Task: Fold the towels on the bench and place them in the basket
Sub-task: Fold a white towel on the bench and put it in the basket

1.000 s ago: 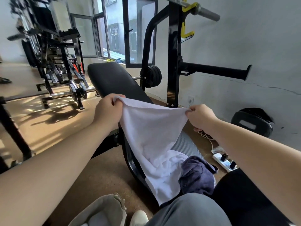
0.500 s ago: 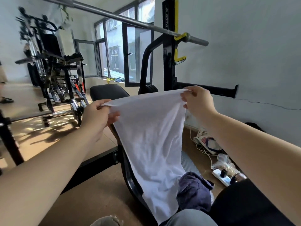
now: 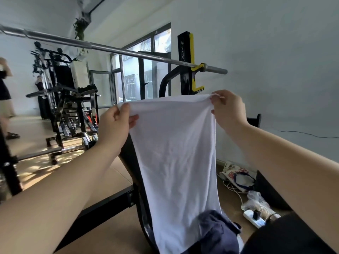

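A white towel (image 3: 176, 154) hangs stretched in front of me, its top edge held level. My left hand (image 3: 115, 125) pinches the top left corner and my right hand (image 3: 227, 110) pinches the top right corner. The towel's lower end drapes down onto the black bench (image 3: 132, 162), most of which it hides. A dark blue towel (image 3: 216, 233) lies crumpled on the bench at the bottom, partly over the white one. The basket is out of view.
A steel barbell (image 3: 110, 49) rests on the black and yellow rack (image 3: 189, 70) above the towel. A multi-gym machine (image 3: 64, 107) stands at the left, with a person (image 3: 5, 99) beyond it. A power strip (image 3: 255, 217), cables and bags lie on the floor at right.
Both hands have lifted the white towel higher and spread it flat, so it now hangs at full length. The view tilted upward, and the basket left the frame.
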{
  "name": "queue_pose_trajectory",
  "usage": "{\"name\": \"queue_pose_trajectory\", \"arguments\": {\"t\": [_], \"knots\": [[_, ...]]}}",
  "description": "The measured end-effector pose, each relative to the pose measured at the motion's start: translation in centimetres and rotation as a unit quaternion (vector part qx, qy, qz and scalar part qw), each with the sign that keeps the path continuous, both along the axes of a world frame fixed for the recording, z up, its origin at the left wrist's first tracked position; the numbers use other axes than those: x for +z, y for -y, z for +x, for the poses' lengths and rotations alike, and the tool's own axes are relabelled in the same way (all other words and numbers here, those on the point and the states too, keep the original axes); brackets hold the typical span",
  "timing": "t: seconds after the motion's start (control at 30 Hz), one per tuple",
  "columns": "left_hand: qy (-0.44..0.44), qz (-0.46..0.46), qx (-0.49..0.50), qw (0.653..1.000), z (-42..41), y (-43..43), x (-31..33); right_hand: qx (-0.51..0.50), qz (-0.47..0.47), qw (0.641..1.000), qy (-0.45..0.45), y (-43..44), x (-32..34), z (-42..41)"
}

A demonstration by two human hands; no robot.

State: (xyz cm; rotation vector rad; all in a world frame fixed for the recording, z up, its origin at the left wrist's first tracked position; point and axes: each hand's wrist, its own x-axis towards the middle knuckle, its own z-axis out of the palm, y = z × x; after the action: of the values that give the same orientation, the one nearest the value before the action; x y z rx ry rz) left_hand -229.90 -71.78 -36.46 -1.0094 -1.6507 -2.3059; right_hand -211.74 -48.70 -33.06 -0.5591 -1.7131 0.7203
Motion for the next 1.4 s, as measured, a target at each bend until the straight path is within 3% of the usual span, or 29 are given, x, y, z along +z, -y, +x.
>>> {"name": "queue_pose_trajectory", "arguments": {"t": [0.33, 0.6, 1.0, 1.4], "knots": [[-0.046, 0.031, 0.057, 0.997, 1.6, 1.0, 2.0, 0.016, 0.04, 0.997, -0.058, 0.5, 3.5, 0.4], [-0.042, -0.04, 0.121, 0.991, -1.4, -0.3, 0.7, 0.001, 0.027, 0.999, 0.017, -1.6, 0.9, -3.7], [0.07, -0.083, 0.081, 0.991, -13.7, -4.6, -4.8, 0.038, -0.046, 0.994, 0.089, -6.3, -3.4, -17.2], [0.152, -0.095, 0.139, 0.974, -24.3, -8.0, -10.8, 0.084, -0.122, 0.981, 0.123, -9.3, -9.4, -32.1]]}}
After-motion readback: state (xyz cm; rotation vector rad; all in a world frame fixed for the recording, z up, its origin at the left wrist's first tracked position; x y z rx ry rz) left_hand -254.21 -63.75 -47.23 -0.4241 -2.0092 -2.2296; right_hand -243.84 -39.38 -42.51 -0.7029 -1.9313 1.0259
